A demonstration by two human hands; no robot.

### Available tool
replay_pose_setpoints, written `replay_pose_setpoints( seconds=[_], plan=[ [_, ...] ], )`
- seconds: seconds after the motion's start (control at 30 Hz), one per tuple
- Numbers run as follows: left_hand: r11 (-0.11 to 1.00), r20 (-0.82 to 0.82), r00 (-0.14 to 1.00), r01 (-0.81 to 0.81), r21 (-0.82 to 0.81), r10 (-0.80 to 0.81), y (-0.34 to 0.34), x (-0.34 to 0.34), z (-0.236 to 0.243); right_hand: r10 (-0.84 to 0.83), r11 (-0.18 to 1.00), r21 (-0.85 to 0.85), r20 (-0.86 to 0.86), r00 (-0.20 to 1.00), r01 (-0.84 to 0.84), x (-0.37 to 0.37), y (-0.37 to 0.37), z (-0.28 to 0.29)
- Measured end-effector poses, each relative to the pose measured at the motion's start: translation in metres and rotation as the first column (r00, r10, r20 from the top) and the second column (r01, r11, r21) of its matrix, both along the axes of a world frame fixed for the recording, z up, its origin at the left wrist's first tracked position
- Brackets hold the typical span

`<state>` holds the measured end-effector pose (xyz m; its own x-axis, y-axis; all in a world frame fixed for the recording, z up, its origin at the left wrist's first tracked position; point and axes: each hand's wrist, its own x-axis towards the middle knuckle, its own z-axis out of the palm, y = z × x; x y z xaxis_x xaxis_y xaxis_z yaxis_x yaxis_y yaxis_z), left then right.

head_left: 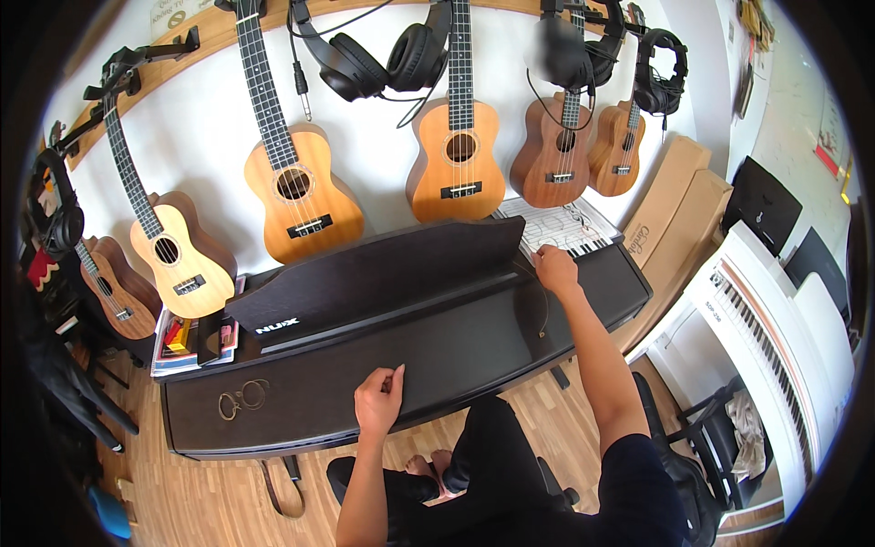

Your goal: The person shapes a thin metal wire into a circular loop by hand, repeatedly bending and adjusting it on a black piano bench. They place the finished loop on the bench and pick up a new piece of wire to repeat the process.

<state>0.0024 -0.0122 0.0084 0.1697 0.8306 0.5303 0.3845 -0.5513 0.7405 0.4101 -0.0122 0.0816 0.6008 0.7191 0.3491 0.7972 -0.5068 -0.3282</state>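
Note:
My right hand is closed on a thin string at the right rear of the dark digital piano's closed lid; the string hangs in a curve over the lid and ends in a small brass-coloured tip. My left hand is closed above the lid's front middle; I cannot make out whether anything is in its fingers. Coils of thin string lie on the lid at the left. A printed keyboard sheet lies behind my right hand, beside the raised music rest.
Ukuleles and headphones hang along the wall. A small stack of books sits at the piano's left end. At the right stand cardboard boxes, a white keyboard and a black chair.

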Motion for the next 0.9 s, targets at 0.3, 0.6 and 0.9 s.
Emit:
replay_pose_setpoints(
  seconds=[0.3, 0.6, 0.9],
  plan=[
    [0.999, -0.04, 0.999, 0.004, 0.032, -0.002, -0.002, -0.001, 0.002, 0.451, 0.811, 0.524, -0.276, 0.849, -0.26, -0.001, 0.006, 0.064],
    [0.999, 0.057, 0.998, 0.033, 0.004, -0.034, -0.001, -0.001, 0.0, 0.605, 0.683, 0.639, -0.222, 0.765, -0.354, -0.041, -0.011, 0.156],
    [0.931, 0.087, 0.986, 0.1, 0.352, -0.139, 0.014, 0.026, 0.103, 0.726, 0.535, 0.774, -0.215, 0.654, -0.339, -0.057, -0.027, 0.183]
  ],
)
